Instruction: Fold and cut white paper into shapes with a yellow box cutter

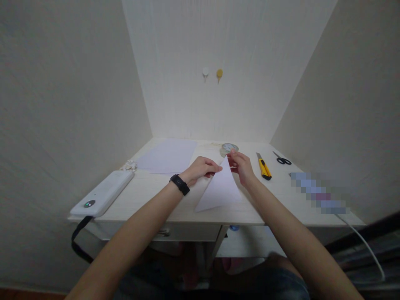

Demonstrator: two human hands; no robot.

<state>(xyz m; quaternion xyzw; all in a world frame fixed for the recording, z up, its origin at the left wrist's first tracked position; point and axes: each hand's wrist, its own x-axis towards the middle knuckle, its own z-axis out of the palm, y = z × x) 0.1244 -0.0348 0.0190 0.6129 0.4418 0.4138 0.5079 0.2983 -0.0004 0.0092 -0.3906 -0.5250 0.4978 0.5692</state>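
Observation:
A white sheet folded into a triangle (220,189) lies on the pale wooden desk (150,196), its tip pointing away from me. My left hand (201,168), with a black band on the wrist, pinches the sheet near that far tip from the left. My right hand (241,166) grips the same tip from the right. Both hands rest over the middle of the desk.
A stack of white paper (168,156) lies at the back left. A white power bank (103,192) sits at the left edge. A yellow utility knife (264,166), black scissors (282,159) and a tape roll (229,148) lie to the right and behind.

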